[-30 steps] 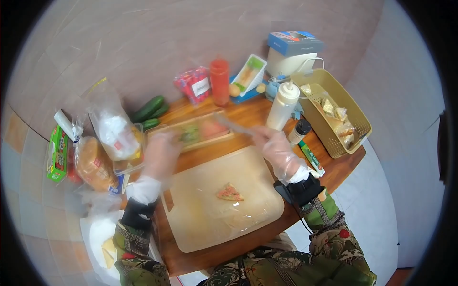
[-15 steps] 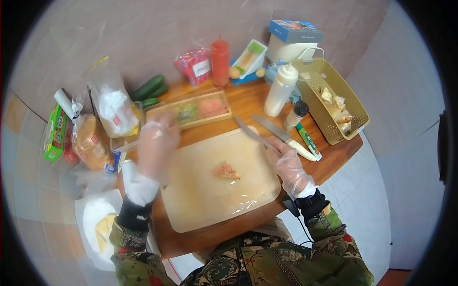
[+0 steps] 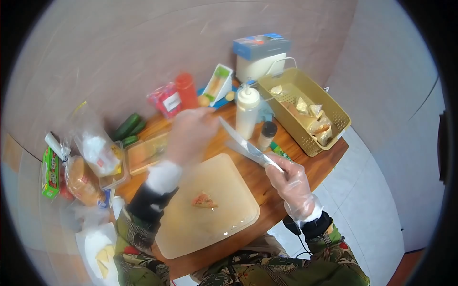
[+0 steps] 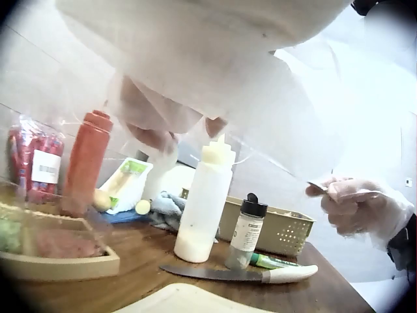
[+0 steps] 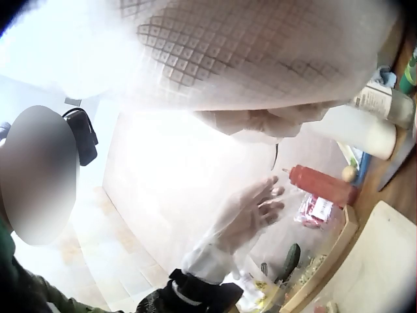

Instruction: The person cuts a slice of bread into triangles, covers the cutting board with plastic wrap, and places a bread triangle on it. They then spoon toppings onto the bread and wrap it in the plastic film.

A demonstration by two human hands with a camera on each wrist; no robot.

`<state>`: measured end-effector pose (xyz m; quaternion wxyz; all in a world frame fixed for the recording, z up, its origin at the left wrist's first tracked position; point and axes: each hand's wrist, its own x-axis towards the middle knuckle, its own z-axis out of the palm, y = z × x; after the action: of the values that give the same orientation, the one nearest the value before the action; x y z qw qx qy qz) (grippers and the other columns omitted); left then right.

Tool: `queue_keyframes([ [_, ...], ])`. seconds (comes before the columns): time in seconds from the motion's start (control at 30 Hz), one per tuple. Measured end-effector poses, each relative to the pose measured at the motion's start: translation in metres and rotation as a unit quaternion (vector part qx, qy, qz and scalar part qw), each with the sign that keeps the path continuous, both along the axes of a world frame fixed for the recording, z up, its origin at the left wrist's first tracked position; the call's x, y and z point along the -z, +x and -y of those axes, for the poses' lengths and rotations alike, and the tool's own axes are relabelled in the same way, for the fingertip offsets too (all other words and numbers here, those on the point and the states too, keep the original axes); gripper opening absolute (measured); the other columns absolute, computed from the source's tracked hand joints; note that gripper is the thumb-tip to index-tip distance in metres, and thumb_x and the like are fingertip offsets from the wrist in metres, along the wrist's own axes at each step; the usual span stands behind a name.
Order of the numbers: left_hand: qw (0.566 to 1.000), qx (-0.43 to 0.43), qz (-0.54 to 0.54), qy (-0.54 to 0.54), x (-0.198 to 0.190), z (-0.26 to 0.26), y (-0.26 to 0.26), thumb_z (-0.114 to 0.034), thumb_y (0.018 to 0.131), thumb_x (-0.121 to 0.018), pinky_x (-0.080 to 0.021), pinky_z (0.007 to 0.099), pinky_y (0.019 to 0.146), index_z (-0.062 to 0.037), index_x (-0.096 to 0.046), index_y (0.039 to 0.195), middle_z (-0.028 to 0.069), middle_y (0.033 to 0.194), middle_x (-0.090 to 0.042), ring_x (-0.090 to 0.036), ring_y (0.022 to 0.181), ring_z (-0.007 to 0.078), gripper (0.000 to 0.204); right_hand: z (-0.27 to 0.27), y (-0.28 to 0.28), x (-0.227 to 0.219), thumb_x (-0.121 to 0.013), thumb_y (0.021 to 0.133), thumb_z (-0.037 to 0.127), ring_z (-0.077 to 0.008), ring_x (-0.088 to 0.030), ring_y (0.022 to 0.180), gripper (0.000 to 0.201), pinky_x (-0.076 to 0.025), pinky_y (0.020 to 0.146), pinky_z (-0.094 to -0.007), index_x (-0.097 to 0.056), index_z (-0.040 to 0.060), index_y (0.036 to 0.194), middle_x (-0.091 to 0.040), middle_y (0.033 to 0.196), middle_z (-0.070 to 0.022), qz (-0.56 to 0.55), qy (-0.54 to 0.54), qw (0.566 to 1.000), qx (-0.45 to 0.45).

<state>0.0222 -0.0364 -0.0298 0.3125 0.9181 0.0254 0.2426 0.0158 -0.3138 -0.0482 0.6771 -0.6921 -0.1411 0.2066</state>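
In the head view my gloved right hand (image 3: 290, 185) grips a table knife (image 3: 232, 130), its blade slanting up and left. The left hand (image 3: 191, 136), also gloved and blurred, is raised over the back edge of the cutting board (image 3: 229, 181); its fingers look loosely extended and hold nothing in the right wrist view. On the board lies a small triangular bread piece (image 3: 204, 202) with a pink chopped topping. A white-handled kitchen knife (image 4: 221, 274) rests on the table below the held one, beside a white squeeze bottle (image 4: 204, 208) and a black-capped shaker (image 4: 247, 231).
A divided wooden tray (image 3: 139, 161) with fillings sits behind the board, partly hidden by my left arm. Behind stand a red squeeze bottle (image 3: 186, 90) and a packaged sandwich (image 3: 219, 83). A tan basket (image 3: 310, 148) holds wrapped pieces at right. Bagged bread (image 3: 83, 178) stands left.
My left hand has moved from the tray rightward and up toward the bottles. The right hand has drawn back toward me, still gripping the knife. The head view has swung right.
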Motion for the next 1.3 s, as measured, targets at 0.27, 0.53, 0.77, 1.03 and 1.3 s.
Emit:
queue_keyframes([
  [0.27,0.997,0.039,0.041,0.047,-0.004,0.034,0.073,-0.022,0.081,-0.082,-0.055,0.0375,0.076,0.0123,-0.063,0.122,0.024,0.096,-0.072,-0.071,0.084,0.0253,0.057,0.027,0.019,0.0,-0.062,0.098,0.009,-0.0002,-0.045,0.065,0.032,-0.036,0.057,-0.0187,-0.065,-0.0027,0.128,-0.058,0.084,0.0066,0.013,0.003,0.998,0.057],
  [0.53,0.994,0.092,-0.057,-0.007,-0.02,0.041,0.081,-0.016,0.083,-0.077,-0.053,0.0368,0.074,0.0084,-0.068,0.105,0.0213,0.094,-0.073,-0.071,0.082,0.0262,0.034,0.034,0.031,-0.003,-0.061,0.098,0.008,0.0002,-0.046,0.065,0.03,-0.036,0.058,-0.0175,-0.066,-0.0037,0.125,-0.059,0.085,0.0069,0.025,0.023,0.995,0.093],
  [0.77,0.986,0.104,-0.034,-0.128,-0.02,0.038,0.087,-0.017,0.086,-0.074,-0.052,0.0322,0.071,0.0062,-0.069,0.104,0.0088,0.09,-0.071,-0.063,0.079,0.0125,0.03,0.039,0.032,-0.003,-0.061,0.098,0.007,-0.0038,-0.054,0.091,0.03,-0.042,0.075,-0.0173,-0.065,-0.0051,0.125,-0.065,0.111,-0.001,0.023,0.052,0.992,0.114],
  [1.03,0.872,0.066,-0.129,-0.467,-0.034,0.012,0.032,-0.035,0.096,-0.066,-0.047,0.031,0.084,-0.0042,-0.064,0.115,0.0022,0.1,-0.064,-0.059,0.089,0.0129,0.036,0.043,0.029,-0.02,-0.058,0.098,0.005,-0.0028,-0.049,0.076,0.029,-0.04,0.064,-0.0198,-0.066,-0.0059,0.123,-0.064,0.102,0.0011,0.073,0.033,0.995,0.066],
  [1.3,0.641,0.162,-0.113,-0.742,0.001,-0.014,-0.033,-0.05,0.099,-0.057,-0.053,0.0371,0.08,-0.0095,-0.057,0.126,0.0075,0.109,-0.062,-0.061,0.096,0.0216,0.049,0.028,0.015,-0.022,-0.063,0.092,0.001,-0.0119,-0.059,0.066,0.031,-0.048,0.061,-0.0276,-0.067,-0.0026,0.122,-0.072,0.092,-0.0126,0.24,-0.066,0.968,-0.032],
])
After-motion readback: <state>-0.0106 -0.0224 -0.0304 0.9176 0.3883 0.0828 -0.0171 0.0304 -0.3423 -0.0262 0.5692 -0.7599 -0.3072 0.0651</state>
